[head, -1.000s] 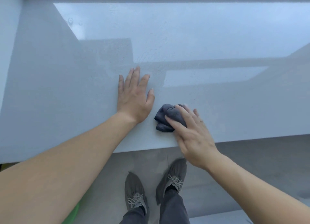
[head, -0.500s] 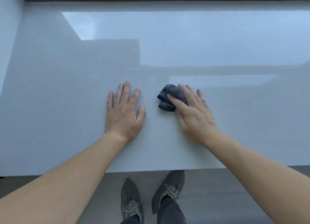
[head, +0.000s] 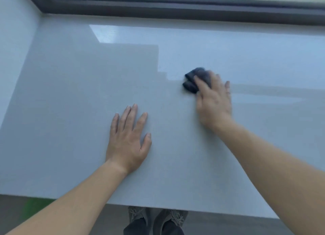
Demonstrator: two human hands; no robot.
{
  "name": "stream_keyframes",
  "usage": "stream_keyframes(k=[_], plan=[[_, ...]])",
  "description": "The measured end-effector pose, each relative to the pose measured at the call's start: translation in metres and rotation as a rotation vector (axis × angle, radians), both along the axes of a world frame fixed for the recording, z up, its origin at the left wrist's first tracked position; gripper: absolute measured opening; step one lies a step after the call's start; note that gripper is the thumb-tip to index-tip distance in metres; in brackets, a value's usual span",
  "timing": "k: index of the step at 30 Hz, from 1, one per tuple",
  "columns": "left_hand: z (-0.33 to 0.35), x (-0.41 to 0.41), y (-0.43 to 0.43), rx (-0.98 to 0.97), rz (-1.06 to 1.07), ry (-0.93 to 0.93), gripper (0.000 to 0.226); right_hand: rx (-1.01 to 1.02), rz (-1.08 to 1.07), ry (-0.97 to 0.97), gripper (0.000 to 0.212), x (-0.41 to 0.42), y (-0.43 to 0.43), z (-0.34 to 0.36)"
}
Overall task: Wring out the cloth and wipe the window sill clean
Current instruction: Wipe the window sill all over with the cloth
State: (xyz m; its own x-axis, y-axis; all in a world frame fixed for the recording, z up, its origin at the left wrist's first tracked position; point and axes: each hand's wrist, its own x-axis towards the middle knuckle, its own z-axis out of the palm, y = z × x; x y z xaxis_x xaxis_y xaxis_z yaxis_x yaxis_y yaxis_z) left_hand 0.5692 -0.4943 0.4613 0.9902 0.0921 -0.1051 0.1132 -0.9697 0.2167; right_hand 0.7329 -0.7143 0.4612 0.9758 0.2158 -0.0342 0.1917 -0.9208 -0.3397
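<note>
A wide pale grey window sill [head: 73, 97] fills most of the view. A small bunched dark grey cloth [head: 194, 80] lies on it, right of centre. My right hand [head: 213, 102] presses down on the cloth with its fingers over it; the hand is motion-blurred. My left hand [head: 128, 139] rests flat on the sill nearer the front edge, fingers spread, holding nothing. A faint damp streak [head: 267, 90] runs to the right of the cloth.
A dark window frame [head: 175, 7] runs along the back of the sill, and a pale wall [head: 14, 41] closes the left end. Below the sill's front edge are the grey floor, my two grey shoes [head: 158, 217] and something green [head: 33, 208] at the lower left.
My right hand has pushed the cloth away from the front edge toward the window. My left hand has stayed flat on the sill. The view has tilted up, showing the window frame.
</note>
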Motion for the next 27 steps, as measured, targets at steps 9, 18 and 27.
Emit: stream_keyframes(k=[9, 18, 27], plan=[[0.007, 0.01, -0.002, 0.004, 0.006, -0.024, 0.056, 0.02, 0.378, 0.008, 0.053, -0.02, 0.031, -0.004], [0.014, 0.168, 0.035, -0.058, 0.005, -0.041, 0.063, 0.015, -0.095, -0.034, 0.052, 0.074, 0.05, -0.002], [-0.006, 0.201, 0.041, 0.03, 0.014, 0.044, 0.07, 0.001, -0.041, -0.039, 0.051, 0.128, 0.035, -0.005]])
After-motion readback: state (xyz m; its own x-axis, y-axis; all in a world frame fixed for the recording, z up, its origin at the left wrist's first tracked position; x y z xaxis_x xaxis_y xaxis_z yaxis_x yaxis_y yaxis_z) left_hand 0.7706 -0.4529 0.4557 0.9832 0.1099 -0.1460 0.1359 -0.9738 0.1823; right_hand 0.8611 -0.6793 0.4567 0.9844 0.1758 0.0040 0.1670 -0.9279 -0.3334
